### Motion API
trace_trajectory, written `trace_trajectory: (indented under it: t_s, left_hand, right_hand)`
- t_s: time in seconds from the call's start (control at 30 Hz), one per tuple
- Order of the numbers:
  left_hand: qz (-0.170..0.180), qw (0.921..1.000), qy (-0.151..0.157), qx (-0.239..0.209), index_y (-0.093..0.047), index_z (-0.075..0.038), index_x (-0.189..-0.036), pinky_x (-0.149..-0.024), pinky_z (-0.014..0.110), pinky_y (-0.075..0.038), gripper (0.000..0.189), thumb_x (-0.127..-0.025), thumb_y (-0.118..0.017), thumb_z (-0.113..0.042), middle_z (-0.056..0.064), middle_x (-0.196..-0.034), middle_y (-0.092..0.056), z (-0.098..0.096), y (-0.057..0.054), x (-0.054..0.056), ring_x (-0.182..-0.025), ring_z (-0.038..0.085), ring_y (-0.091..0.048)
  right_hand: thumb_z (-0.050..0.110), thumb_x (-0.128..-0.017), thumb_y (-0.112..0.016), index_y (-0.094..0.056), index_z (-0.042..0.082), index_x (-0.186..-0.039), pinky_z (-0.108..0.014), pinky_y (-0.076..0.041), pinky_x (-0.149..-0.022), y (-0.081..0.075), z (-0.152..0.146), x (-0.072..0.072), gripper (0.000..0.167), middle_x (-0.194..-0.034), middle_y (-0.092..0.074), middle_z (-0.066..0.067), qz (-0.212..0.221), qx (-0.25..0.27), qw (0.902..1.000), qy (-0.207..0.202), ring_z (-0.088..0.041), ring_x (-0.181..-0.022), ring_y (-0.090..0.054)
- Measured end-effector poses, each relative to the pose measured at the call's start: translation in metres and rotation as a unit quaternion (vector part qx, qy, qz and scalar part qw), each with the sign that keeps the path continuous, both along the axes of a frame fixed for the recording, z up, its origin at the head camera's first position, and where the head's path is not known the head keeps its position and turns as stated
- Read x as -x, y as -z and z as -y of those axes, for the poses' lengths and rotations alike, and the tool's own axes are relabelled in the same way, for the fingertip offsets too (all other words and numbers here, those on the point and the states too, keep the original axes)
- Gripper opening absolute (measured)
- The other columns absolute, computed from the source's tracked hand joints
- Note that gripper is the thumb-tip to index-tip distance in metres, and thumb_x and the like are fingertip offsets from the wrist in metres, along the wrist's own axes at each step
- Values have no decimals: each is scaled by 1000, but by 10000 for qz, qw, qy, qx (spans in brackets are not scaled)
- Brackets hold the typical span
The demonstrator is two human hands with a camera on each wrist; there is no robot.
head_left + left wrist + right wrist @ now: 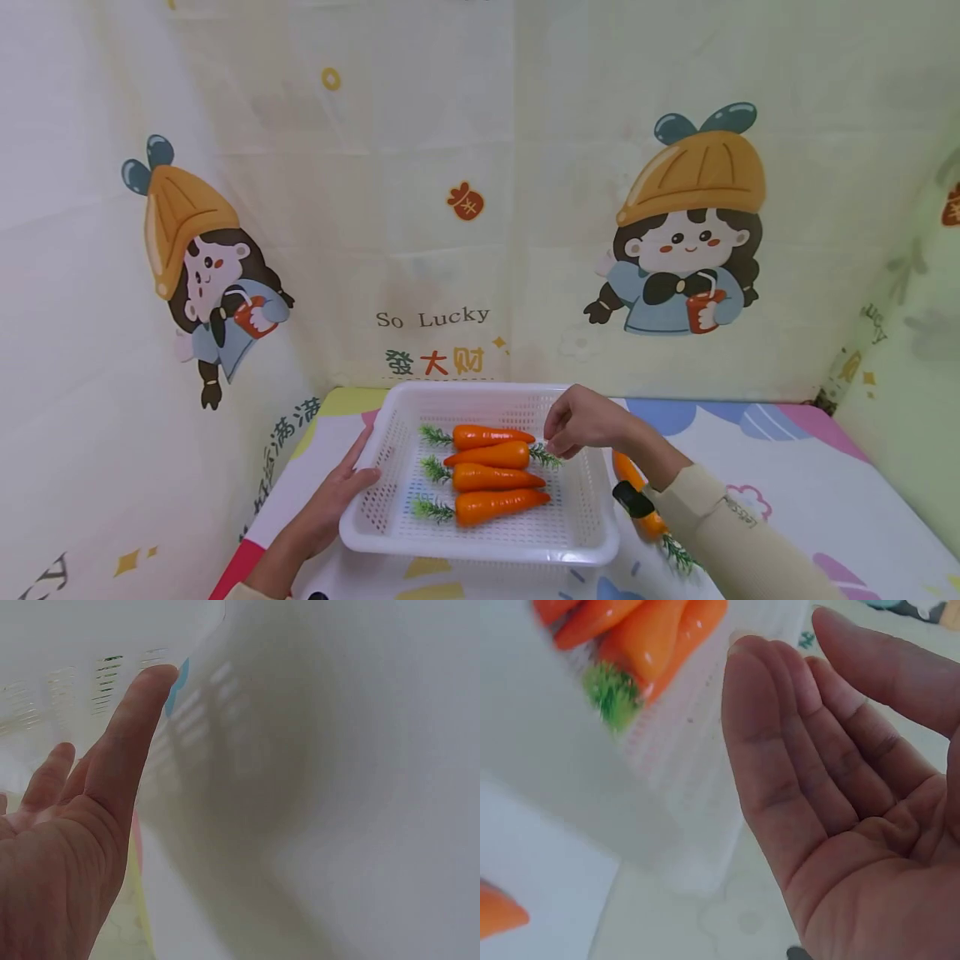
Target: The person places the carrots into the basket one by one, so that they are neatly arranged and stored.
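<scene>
A white plastic basket (480, 550) holds several orange carrots (495, 506) with green leafy tops, laid side by side. My left hand (335, 497) rests against the basket's left side with its fingers stretched out; the left wrist view shows a fingertip at the slotted wall (45, 645). Over the basket's right part hovers my right hand (585, 421), fingers loosely bent beside the green top (545, 456) of one carrot. Its palm (870, 877) faces the right wrist camera and holds nothing.
Right of the basket, another carrot (651, 523) lies on the patterned tablecloth (787, 492), partly hidden by the right wrist and its black strap device (632, 498). A printed cloth backdrop (540, 250) rises behind and on both sides of the table.
</scene>
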State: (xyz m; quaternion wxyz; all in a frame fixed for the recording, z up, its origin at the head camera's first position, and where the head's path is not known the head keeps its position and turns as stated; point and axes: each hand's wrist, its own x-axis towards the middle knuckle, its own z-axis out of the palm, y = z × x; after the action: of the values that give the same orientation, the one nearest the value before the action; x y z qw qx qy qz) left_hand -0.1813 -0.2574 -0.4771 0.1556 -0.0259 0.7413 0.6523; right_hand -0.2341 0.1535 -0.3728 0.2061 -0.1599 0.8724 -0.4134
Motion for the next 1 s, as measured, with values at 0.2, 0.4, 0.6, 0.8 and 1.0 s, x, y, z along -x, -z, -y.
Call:
trace_trajectory:
  t_s: [0.2, 0.4, 0.6, 0.8, 1.0]
  left_hand:
    - [11, 10000, -76, 31, -10, -52, -164, -93, 52, -63, 80, -104, -59, -32, 12, -175, -21, -1, -1, 0, -124, 34, -67]
    - [18, 9999, -113, 64, -11, -53, -163, -92, 53, -63, 79, -104, -59, -31, 12, -175, -23, -3, -2, 0, -123, 34, -68]
    - [50, 9999, -90, 52, -12, -57, -162, -93, 53, -63, 78, -105, -58, -30, 12, -175, -23, -3, -3, -1, -124, 34, -68]
    - [48, 10000, -24, -19, -9, -54, -163, -93, 53, -63, 79, -105, -57, -30, 13, -174, -25, -2, -4, -1, -121, 34, -69]
    - [37, 10000, -1, -44, -10, -55, -162, -94, 53, -63, 78, -105, -57, -30, 13, -174, -25, -2, -5, -1, -123, 34, -69]
  right_hand:
    - [7, -85, -82, -76, 2, -91, -36, -67, -74, -2, -27, -2, 10, -80, -75, -7, 3, 205, 9997, 167, -19, -71, -71]
    - [9, -86, -82, -75, -3, -99, -37, -66, -79, -2, -56, -10, 18, -88, -77, -10, 9, 402, 9986, 335, -21, -76, -73]
    - [10, -86, -82, -74, -3, -103, -39, -67, -81, 0, -77, -17, 23, -91, -77, -10, 65, 318, 9971, 692, -22, -80, -75]
    - [10, -85, -82, -74, -2, -103, -41, -66, -83, 11, -98, -21, 23, -98, -79, -12, 164, 158, 9950, 974, -23, -85, -75]
    - [8, -85, -81, -75, 0, -104, -42, -66, -84, 25, -115, -28, 22, -103, -78, -13, 203, -44, 9921, 1237, -22, -86, -74]
